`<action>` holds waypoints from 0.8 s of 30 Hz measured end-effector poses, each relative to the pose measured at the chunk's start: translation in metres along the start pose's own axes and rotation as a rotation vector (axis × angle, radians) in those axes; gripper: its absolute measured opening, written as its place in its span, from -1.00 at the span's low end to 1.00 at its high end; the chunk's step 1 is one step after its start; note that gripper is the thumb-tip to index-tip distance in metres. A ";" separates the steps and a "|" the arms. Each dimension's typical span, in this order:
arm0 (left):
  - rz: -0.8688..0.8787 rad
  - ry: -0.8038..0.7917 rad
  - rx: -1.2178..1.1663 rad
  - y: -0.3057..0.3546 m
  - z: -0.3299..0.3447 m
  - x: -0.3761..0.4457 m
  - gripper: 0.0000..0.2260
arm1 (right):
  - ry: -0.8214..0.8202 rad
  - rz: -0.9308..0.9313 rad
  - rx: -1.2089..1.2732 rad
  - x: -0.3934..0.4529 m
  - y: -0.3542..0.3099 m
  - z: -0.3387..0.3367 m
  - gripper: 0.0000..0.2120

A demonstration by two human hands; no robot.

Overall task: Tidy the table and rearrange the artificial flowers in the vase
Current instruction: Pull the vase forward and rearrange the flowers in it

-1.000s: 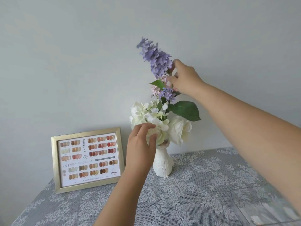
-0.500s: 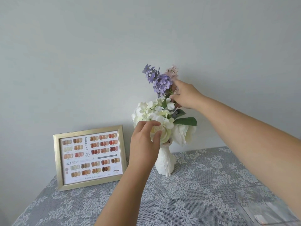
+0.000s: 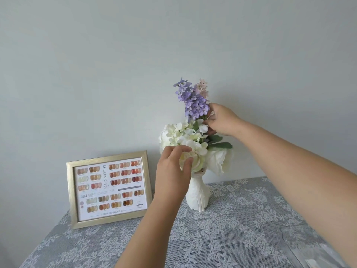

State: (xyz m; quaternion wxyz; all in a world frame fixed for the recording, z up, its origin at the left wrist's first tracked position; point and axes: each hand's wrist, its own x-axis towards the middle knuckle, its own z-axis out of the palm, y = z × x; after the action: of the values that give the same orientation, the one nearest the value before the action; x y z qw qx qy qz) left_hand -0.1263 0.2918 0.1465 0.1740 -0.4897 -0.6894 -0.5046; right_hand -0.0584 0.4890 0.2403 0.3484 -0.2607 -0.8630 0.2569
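A white vase (image 3: pixel 199 194) stands on the lace-covered table (image 3: pixel 241 219) near the wall. It holds white flowers (image 3: pixel 185 136), a white rose (image 3: pixel 218 161), green leaves (image 3: pixel 220 145) and a tall purple flower spike (image 3: pixel 193 101) with a pale pink sprig (image 3: pixel 201 88) behind it. My right hand (image 3: pixel 222 120) pinches the purple spike's stem just above the white blooms. My left hand (image 3: pixel 173 171) cups the white flowers at the vase's mouth, thumb and fingers on the petals.
A gold-framed nail colour chart (image 3: pixel 110 188) leans against the wall left of the vase. A clear plastic box (image 3: pixel 309 246) sits at the table's right front. The table's left edge (image 3: pixel 48 235) falls away near the frame.
My right hand has lowered the purple spike down into the bouquet, so it stands shorter now. My left hand has stayed on the white flowers.
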 end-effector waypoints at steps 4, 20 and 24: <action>-0.001 0.001 0.002 -0.001 -0.001 0.001 -0.85 | -0.046 0.019 0.061 0.001 0.000 0.003 -0.68; 0.022 0.088 0.059 -0.008 0.001 0.001 -0.83 | -0.132 0.006 0.166 0.013 -0.004 -0.018 -0.73; 0.077 0.109 0.095 -0.002 0.011 -0.007 -0.82 | -0.162 0.004 0.003 0.013 0.001 -0.012 -0.88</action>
State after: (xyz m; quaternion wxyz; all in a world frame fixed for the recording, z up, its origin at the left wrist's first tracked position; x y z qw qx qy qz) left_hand -0.1220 0.2980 0.1357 0.2537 -0.4788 -0.6829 -0.4900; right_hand -0.0580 0.5015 0.2529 0.2774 -0.2400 -0.8874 0.2792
